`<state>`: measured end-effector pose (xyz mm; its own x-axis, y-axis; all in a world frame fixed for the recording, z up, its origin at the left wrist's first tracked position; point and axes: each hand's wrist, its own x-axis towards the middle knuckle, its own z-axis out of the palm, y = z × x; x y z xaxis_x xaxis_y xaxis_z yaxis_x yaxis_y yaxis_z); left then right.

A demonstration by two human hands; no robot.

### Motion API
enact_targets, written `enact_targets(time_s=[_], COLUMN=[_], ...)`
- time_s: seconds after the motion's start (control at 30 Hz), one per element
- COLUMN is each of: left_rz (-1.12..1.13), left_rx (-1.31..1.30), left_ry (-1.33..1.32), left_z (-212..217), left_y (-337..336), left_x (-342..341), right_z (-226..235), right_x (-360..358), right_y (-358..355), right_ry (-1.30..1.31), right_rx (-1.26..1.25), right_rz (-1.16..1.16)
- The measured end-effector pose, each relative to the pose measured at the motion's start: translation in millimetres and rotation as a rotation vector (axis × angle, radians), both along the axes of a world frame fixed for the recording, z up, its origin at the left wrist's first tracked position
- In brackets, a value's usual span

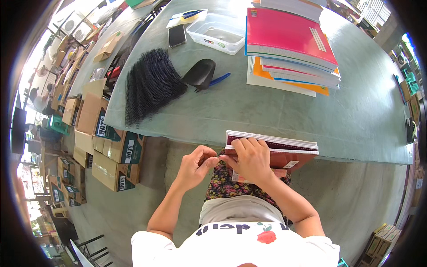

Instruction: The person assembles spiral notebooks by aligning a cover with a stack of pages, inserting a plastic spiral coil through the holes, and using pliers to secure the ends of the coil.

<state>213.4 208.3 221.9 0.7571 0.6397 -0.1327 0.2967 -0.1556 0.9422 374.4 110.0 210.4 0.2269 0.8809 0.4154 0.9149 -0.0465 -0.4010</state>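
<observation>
At the table's near edge, several dark-red-covered notebooks [302, 150] stand with their white page edges up. My right hand [252, 156] is closed over their left part, fingers across the upper edges. Just left of it, my left hand [198, 165] has its fingers curled and its thumb and forefinger drawn together near my right thumb. Whatever lies between those fingertips is too small to make out. A pinkish-red strip [279, 172] shows below the notebooks by my right wrist, partly covered.
On the green table [204, 118] lie black wire binding coils [153, 84], a black rounded scoop-like object [200, 73], a blue-handled tool [220, 79], a phone [177, 36], a clear plastic tub [218, 33] and a tall notebook stack [291, 38]. Cardboard boxes [104, 169] stand left.
</observation>
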Motion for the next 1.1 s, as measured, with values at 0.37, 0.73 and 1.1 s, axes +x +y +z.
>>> enact_targets(time_s=[0.37,0.73,1.1], left_rz=[0.046,0.088,-0.129], left_rx=[0.324,1.013,0.189], left_ry=[0.012,-0.268,0.100], left_z=[2.1,-11.6,-2.8], left_y=[-8.0,2.5,6.0], left_x=[16.2,28.2,17.3], right_z=[-2.4,0.9,2.9], right_x=[2.6,4.4,2.6], right_y=[-2.6,-2.9,-7.9], right_ry=[0.063,0.129,0.110], right_rx=[0.031,0.093,0.078], right_rz=[-0.027,0.052,0.132])
